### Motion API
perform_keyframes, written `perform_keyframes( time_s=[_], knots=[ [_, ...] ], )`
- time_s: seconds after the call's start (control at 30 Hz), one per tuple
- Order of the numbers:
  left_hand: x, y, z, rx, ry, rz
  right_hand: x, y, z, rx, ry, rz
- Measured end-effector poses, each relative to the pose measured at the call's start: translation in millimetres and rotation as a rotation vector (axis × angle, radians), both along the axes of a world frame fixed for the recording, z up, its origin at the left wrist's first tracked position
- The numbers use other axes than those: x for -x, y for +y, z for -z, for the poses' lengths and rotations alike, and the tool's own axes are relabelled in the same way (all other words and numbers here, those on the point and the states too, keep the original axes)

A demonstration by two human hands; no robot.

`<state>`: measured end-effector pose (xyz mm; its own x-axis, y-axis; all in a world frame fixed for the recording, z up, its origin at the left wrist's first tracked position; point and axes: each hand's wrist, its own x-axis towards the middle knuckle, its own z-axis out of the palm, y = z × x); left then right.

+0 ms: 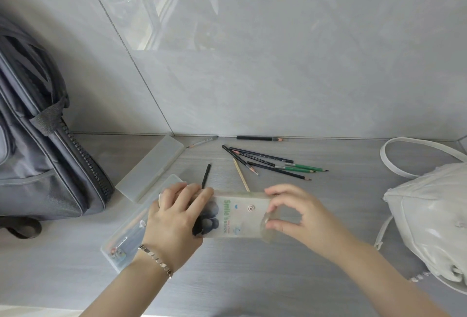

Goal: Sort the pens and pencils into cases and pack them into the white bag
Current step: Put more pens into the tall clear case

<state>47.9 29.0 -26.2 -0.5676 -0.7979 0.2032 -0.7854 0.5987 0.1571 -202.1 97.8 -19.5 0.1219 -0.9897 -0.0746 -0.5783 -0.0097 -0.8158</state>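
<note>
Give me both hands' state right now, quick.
Left hand: closed on the printed pencil case, gripping its left end.
Right hand: fingers pinching the same case's right end.

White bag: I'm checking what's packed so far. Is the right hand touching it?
Apart. The head view shows bare table between the right hand, which holds the printed case, and the white bag.

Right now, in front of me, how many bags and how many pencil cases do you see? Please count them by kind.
Bags: 2, the grey fabric backpack and the white shiny bag.
Hard cases: 2, the closed frosted plastic case and the filled frosted plastic case.
Soft cases: 1, the clear printed pouch.
Total: 5.
</note>
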Motion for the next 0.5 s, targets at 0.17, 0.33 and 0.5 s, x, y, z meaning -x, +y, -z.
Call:
perform_keyframes(
  time_s=[0.17, 0.33, 0.5],
  knots=[
    [7.3, 5.9, -1.4, 0.005, 0.002, 0.001, -8.2, 4.3, 7.1, 0.415, 0.077, 0.029],
    [19.3, 13.2, -10.1, 0.147, 0.027, 0.013, -14.1, 13.6, 12.9, 0.693, 0.041, 0.112],
    [33.2, 18.6, -26.1, 0.49, 0.072, 0.004, -13.3, 14.4, 8.9, 0.792, 0.052, 0.254]
  ],
)
